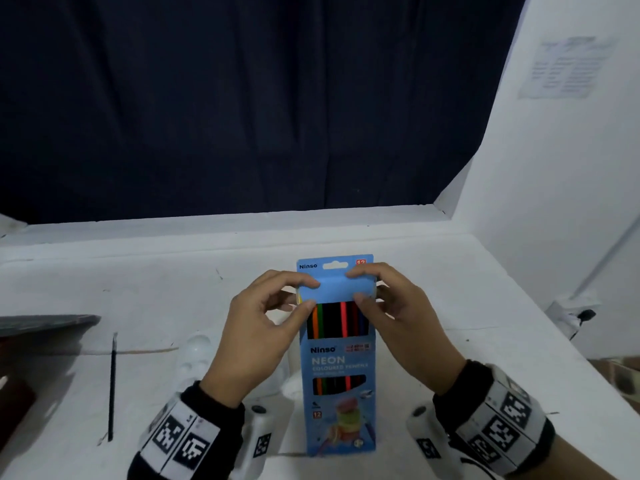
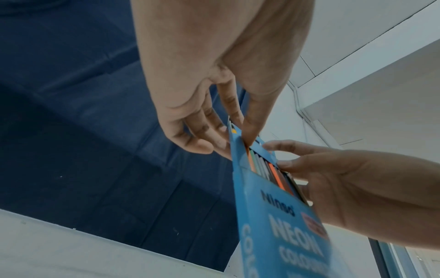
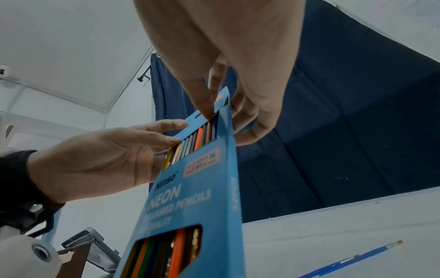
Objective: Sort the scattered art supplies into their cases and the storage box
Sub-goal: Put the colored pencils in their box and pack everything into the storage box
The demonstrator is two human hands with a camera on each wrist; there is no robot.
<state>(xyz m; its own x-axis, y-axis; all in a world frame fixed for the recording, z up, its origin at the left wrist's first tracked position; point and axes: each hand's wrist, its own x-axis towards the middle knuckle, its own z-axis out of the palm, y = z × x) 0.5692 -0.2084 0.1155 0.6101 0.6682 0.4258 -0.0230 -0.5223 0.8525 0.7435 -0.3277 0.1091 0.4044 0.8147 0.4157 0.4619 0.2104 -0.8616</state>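
1. My wrists are nearest me at 6 o'clock, each with a black sleeve and a band of black-and-white markers.
2. The blue Ninso neon coloured pencil box [image 1: 341,386] runs from 6 o'clock toward 12, its bottom end close to me above the white table [image 1: 138,289].
3. My left hand [image 1: 254,336] curls in from 9 o'clock and pinches the left side of the box's top flap [image 1: 334,289], thumb in front and fingers behind.
4. My right hand [image 1: 403,320] pinches the flap's right side from 3 o'clock in the same way.
5. The flap is bent over the coloured pencils [image 1: 332,320] standing in the box's open mouth.
6. At 9 o'clock a thin dark pencil [image 1: 112,386] lies on the table, well apart from the box.
7. At 12 o'clock hangs a dark blue curtain [image 1: 242,98].
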